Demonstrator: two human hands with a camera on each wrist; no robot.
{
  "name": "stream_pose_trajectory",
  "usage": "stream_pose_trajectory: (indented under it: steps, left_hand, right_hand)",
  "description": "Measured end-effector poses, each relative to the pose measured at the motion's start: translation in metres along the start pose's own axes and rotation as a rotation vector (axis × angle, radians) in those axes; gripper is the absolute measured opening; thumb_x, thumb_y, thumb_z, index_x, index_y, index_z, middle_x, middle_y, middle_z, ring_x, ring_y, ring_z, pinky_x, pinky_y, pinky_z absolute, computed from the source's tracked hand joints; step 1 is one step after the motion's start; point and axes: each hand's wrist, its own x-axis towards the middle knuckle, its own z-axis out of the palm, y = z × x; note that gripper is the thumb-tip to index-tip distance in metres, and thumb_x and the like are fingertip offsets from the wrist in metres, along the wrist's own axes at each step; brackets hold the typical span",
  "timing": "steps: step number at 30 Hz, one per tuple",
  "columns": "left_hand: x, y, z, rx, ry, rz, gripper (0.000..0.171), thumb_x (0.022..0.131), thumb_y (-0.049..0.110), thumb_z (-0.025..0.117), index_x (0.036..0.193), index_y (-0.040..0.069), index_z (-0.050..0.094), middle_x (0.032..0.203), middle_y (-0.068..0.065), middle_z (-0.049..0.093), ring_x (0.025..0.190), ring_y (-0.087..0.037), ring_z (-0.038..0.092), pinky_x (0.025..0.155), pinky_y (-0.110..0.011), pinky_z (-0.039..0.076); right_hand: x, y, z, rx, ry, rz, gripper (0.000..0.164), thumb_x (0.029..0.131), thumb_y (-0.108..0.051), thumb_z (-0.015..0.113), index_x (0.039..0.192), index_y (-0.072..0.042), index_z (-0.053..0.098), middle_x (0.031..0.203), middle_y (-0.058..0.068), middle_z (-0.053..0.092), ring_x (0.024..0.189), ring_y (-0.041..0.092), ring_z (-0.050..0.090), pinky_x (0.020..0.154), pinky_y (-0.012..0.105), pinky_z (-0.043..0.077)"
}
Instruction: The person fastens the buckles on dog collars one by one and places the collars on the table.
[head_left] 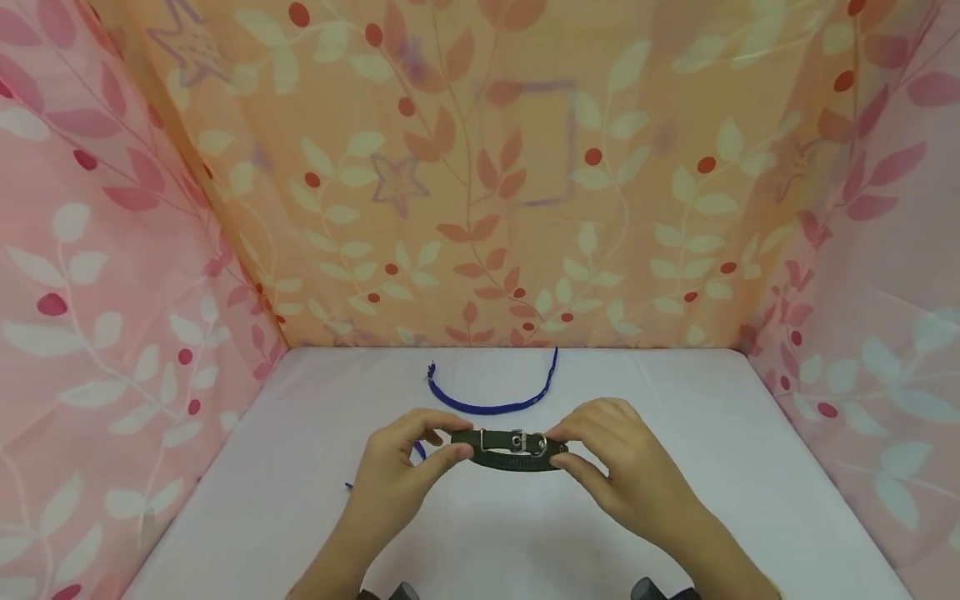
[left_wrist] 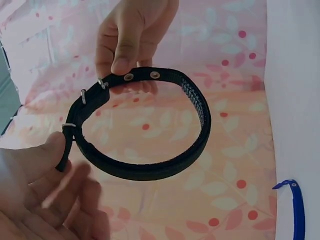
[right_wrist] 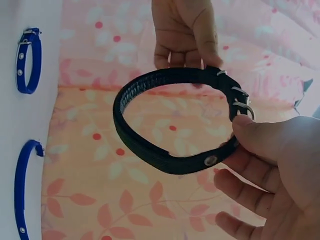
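Note:
A dark green collar (head_left: 517,462) is held up over the table between both hands, buckled into a loop. Its silver buckle (head_left: 517,442) and D-ring (right_wrist: 243,108) are on the near side, with metal-ringed holes along the strap. My left hand (head_left: 401,454) pinches the strap's tail end just past a wire keeper (left_wrist: 69,125). On the opposite side, my right hand (head_left: 618,454) pinches the band beside the D-ring, thumb in front and fingers behind. The wrist views show the loop wide and round, with a textured patch inside it.
An unbuckled blue collar (head_left: 487,409) lies curved on the white table (head_left: 675,400) toward the back. A second blue collar (right_wrist: 31,65), buckled into a loop, lies mostly behind the left hand in the head view. Patterned cloth walls (head_left: 465,167) enclose the back and sides.

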Motion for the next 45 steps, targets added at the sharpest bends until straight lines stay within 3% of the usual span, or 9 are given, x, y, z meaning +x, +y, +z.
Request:
stream_pose_trajectory:
  steps: [4, 7, 10, 14, 22, 26, 33, 39, 45]
  left_hand:
    - [0.003, 0.001, 0.0, 0.026, -0.172, -0.265, 0.043, 0.094, 0.049, 0.069, 0.131, 0.027, 0.064, 0.119, 0.013, 0.07, 0.11, -0.012, 0.066, 0.09, -0.037, 0.056]
    - [0.006, -0.001, 0.001, -0.031, -0.322, -0.342, 0.052, 0.1, 0.05, 0.061, 0.142, 0.019, 0.057, 0.121, 0.004, 0.071, 0.112, -0.02, 0.066, 0.094, -0.046, 0.055]
    - [0.006, -0.002, 0.001, -0.099, -0.391, -0.331, 0.052, 0.102, 0.044, 0.06, 0.144, 0.015, 0.056, 0.12, -0.004, 0.072, 0.107, -0.022, 0.068, 0.094, -0.047, 0.056]
    - [0.005, -0.001, -0.003, -0.09, -0.39, -0.303, 0.055, 0.096, 0.045, 0.068, 0.144, 0.02, 0.057, 0.125, -0.002, 0.071, 0.106, -0.02, 0.069, 0.091, -0.043, 0.056]
    - [0.005, 0.002, -0.011, -0.045, -0.368, -0.281, 0.067, 0.085, 0.043, 0.081, 0.145, 0.028, 0.055, 0.127, 0.009, 0.069, 0.107, -0.016, 0.066, 0.091, -0.048, 0.049]
    - [0.005, 0.001, -0.012, -0.04, -0.364, -0.281, 0.07, 0.081, 0.044, 0.084, 0.144, 0.03, 0.056, 0.131, 0.009, 0.067, 0.109, -0.019, 0.065, 0.089, -0.046, 0.05]
    - [0.01, -0.008, -0.01, -0.001, -0.332, -0.244, 0.076, 0.077, 0.044, 0.087, 0.145, 0.028, 0.055, 0.131, 0.01, 0.066, 0.119, -0.016, 0.061, 0.096, -0.045, 0.052]
    - [0.013, -0.021, -0.012, 0.047, -0.3, -0.232, 0.071, 0.076, 0.044, 0.088, 0.14, 0.031, 0.06, 0.13, 0.008, 0.068, 0.109, -0.022, 0.063, 0.085, -0.041, 0.054]
    - [0.018, -0.034, -0.013, 0.082, -0.327, -0.193, 0.075, 0.076, 0.044, 0.089, 0.143, 0.03, 0.058, 0.134, 0.009, 0.066, 0.111, -0.022, 0.061, 0.09, -0.044, 0.052]
  right_hand:
    - [0.004, 0.001, 0.006, -0.007, 0.094, -0.068, 0.029, 0.104, -0.039, 0.058, 0.104, -0.014, 0.073, 0.098, -0.009, 0.069, 0.096, 0.015, 0.062, 0.098, 0.033, 0.041]
    - [0.005, 0.002, 0.01, 0.004, 0.143, -0.121, 0.027, 0.103, -0.035, 0.062, 0.104, -0.011, 0.074, 0.097, -0.005, 0.07, 0.095, 0.02, 0.063, 0.099, 0.036, 0.041]
    - [0.006, 0.003, 0.011, 0.035, 0.168, -0.159, 0.025, 0.1, -0.034, 0.066, 0.103, -0.011, 0.075, 0.097, -0.003, 0.07, 0.095, 0.022, 0.063, 0.1, 0.036, 0.041]
    - [0.004, 0.005, 0.008, 0.091, 0.146, -0.103, 0.027, 0.094, -0.038, 0.073, 0.104, -0.013, 0.076, 0.1, -0.003, 0.069, 0.098, 0.021, 0.062, 0.1, 0.032, 0.04]
    - [-0.005, 0.008, 0.0, 0.067, -0.133, 0.397, 0.073, 0.067, -0.063, 0.083, 0.126, -0.023, 0.069, 0.123, -0.014, 0.067, 0.118, 0.013, 0.058, 0.101, 0.042, 0.046]
    - [-0.005, 0.009, 0.004, 0.126, -0.209, 0.528, 0.079, 0.063, -0.057, 0.088, 0.132, -0.023, 0.067, 0.123, -0.014, 0.068, 0.117, 0.015, 0.061, 0.096, 0.049, 0.053]
    - [-0.008, 0.016, 0.012, 0.262, -0.249, 0.577, 0.078, 0.068, -0.049, 0.09, 0.136, -0.02, 0.065, 0.129, -0.012, 0.066, 0.123, 0.021, 0.06, 0.099, 0.054, 0.052]
    - [-0.012, 0.024, 0.024, 0.35, -0.242, 0.586, 0.075, 0.072, -0.047, 0.09, 0.138, -0.022, 0.064, 0.128, -0.012, 0.067, 0.122, 0.023, 0.059, 0.1, 0.06, 0.047]
    - [-0.015, 0.031, 0.038, 0.376, -0.219, 0.615, 0.072, 0.075, -0.043, 0.09, 0.138, -0.024, 0.063, 0.129, -0.011, 0.066, 0.122, 0.022, 0.057, 0.102, 0.06, 0.046]
